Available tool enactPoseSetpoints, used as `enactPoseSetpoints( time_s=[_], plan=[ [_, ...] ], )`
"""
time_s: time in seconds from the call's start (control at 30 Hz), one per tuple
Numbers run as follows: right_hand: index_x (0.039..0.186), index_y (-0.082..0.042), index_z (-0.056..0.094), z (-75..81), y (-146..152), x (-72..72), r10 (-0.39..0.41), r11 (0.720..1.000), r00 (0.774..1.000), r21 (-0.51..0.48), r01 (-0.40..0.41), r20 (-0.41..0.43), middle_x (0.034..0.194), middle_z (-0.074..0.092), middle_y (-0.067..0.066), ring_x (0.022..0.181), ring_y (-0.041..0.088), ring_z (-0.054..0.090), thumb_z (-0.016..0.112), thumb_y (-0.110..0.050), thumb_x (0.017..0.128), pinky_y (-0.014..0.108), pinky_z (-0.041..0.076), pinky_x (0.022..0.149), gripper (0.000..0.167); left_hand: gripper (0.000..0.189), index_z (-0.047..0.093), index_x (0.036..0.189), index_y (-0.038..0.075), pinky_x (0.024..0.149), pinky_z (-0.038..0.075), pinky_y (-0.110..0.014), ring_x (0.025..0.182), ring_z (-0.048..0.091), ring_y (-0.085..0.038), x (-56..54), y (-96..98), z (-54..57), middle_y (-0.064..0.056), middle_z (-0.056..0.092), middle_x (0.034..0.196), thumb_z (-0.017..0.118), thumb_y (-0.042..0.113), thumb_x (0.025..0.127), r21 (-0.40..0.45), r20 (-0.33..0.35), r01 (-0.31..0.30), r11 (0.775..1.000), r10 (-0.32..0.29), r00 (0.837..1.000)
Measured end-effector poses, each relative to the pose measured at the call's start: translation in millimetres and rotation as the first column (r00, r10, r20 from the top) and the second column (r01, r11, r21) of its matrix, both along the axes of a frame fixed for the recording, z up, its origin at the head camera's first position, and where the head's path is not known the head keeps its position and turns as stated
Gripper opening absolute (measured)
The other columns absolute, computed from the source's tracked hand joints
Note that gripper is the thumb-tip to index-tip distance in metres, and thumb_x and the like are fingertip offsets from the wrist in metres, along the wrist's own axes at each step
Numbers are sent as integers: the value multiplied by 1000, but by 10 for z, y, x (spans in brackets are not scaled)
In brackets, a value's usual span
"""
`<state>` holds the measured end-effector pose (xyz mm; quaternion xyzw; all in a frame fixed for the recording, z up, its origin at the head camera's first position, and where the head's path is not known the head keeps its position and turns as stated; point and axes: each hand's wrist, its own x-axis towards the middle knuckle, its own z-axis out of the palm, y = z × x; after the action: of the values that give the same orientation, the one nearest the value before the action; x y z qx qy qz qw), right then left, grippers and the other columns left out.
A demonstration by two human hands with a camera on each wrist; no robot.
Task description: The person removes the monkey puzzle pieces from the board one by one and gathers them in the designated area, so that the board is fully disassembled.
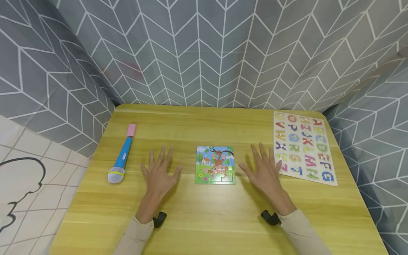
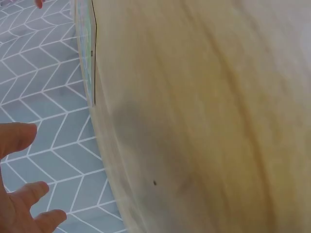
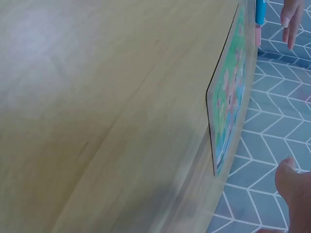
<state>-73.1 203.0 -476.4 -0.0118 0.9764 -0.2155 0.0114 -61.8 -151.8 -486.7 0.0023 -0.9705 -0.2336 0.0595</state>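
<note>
A small square jigsaw puzzle point(image 1: 215, 165) with a monkey picture lies flat on the table between the two hands, its pieces fitted together. Left of it, my left hand point(image 1: 159, 176) is spread with straight fingers and holds nothing. My right hand point(image 1: 265, 176) is spread likewise on the puzzle's other side, its outer fingers close to the alphabet board point(image 1: 302, 147). Seen edge-on in the right wrist view, the puzzle point(image 3: 227, 92) is apart from the right thumb point(image 3: 287, 179). In the left wrist view, the left fingers point(image 2: 34, 194) are extended.
A toy microphone point(image 1: 122, 157) with a blue handle lies at the table's left, with a pink block point(image 1: 131, 130) at its handle end. Grey patterned curtains point(image 1: 204, 53) hang behind the wooden table point(image 1: 210, 219) and at both sides.
</note>
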Motion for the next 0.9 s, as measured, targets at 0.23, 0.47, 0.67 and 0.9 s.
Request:
enactPoseSetpoints(
  time_s=[0.23,0.47,0.67,0.9],
  plan=[
    [152,-10,43,-4,-53,-13,-4,990,1000,-139,6,13,167,23,17,152,55,8,55,-54,99,86,5,110,69,58,52,146,14,113,27,-77,145,37,-46,26,62,-48,-18,52,151,67,34,94,115,-51,-33,993,39,998],
    [128,1,64,-90,-179,-62,38,937,998,-345,-55,-55,154,47,22,148,50,30,67,-28,97,67,21,122,43,36,68,126,7,88,57,-54,106,66,-35,-24,268,-22,-12,75,107,68,18,92,230,-69,-22,973,39,997],
    [127,0,67,-190,-387,-101,78,899,994,-426,-101,-70,148,55,17,143,42,44,72,-19,93,61,35,119,39,35,69,126,10,90,57,-51,101,70,-31,-194,499,-43,-11,76,104,71,18,91,356,23,-4,934,-4,1000],
    [129,-4,66,-234,-582,-145,108,863,993,-490,-122,-56,146,58,14,141,39,49,72,-22,94,57,39,118,40,32,70,123,8,86,59,-47,96,72,-31,-390,633,-86,-14,75,102,70,12,91,554,97,-59,830,7,995]
  ],
)
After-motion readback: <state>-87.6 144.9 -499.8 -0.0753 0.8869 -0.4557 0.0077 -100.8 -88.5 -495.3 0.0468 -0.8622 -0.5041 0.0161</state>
